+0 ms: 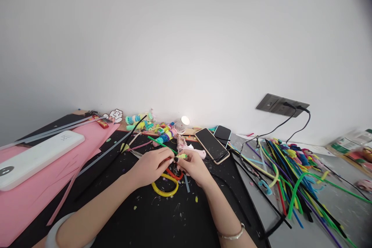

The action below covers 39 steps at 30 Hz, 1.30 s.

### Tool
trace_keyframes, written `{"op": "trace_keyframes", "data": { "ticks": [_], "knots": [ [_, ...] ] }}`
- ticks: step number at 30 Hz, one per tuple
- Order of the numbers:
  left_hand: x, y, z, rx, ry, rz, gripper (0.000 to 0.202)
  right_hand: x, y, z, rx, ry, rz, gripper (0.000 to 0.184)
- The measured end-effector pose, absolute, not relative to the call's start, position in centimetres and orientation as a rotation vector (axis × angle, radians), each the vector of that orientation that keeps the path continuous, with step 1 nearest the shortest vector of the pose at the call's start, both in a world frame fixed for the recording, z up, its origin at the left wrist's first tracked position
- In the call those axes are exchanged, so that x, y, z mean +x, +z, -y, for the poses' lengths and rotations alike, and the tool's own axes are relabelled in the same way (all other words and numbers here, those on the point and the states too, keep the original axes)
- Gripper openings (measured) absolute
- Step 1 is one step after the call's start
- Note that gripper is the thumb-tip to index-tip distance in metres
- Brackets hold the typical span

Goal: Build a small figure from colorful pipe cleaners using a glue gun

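Observation:
My left hand (151, 166) and my right hand (194, 167) meet over the black mat (162, 221). Both pinch a small yellow-green fuzzy piece (182, 156) at the end of a green pipe cleaner (161, 144) that runs up to the left. The fingers of both hands are curled round it. Just below the hands lie a yellow ring (165, 190) and a red loop (174, 174). A pink glue gun (192, 149) lies right behind my right hand.
Two phones (213, 145) lie behind the hands. A heap of coloured pipe cleaners (293, 178) covers the grey surface at right. Pink paper (31, 197) and a white power bank (35, 159) sit at left. Finished fuzzy pieces (157, 130) line the wall. Cables run to a wall socket (280, 105).

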<state>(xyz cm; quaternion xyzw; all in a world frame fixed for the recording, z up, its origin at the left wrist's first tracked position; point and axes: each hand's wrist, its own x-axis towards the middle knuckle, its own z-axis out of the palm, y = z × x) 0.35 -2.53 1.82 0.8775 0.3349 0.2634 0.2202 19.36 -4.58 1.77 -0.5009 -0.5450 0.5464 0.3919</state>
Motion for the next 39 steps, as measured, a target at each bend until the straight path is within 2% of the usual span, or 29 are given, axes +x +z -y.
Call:
{"op": "trace_keyframes", "data": {
  "ticks": [8, 19, 23, 26, 31, 36, 39],
  "knots": [
    [0.8, 1.8, 2.5, 2.131, 0.728, -0.969, 0.019, 19.3, 1.7, 4.5, -1.172, 1.308, 1.489, 0.033],
    [0.6, 2.2, 2.7, 2.148, 0.737, -0.907, 0.01, 19.1, 1.0, 4.5, -1.102, 1.284, 1.507, 0.034],
    [0.4, 2.2, 2.5, 2.017, 0.805, -1.004, 0.018, 19.0, 1.5, 4.7, -1.162, 1.075, 1.686, 0.022],
    [0.4, 1.6, 2.3, 2.108, 0.769, -1.005, 0.027, 18.7, 2.0, 5.1, -1.198, 0.924, 1.873, 0.02],
    [0.6, 0.5, 1.9, 2.161, 0.866, -0.98, 0.041, 18.5, 2.1, 5.5, -1.279, 0.849, 1.938, 0.012],
    [0.9, 0.4, 1.9, 2.035, 0.922, -0.955, 0.045, 18.6, 1.8, 5.3, -1.258, 0.768, 2.015, 0.024],
    [0.9, 0.6, 2.1, 2.02, 0.923, -0.963, 0.045, 18.7, 1.9, 5.4, -1.238, 0.791, 2.003, 0.026]
  ]
}}
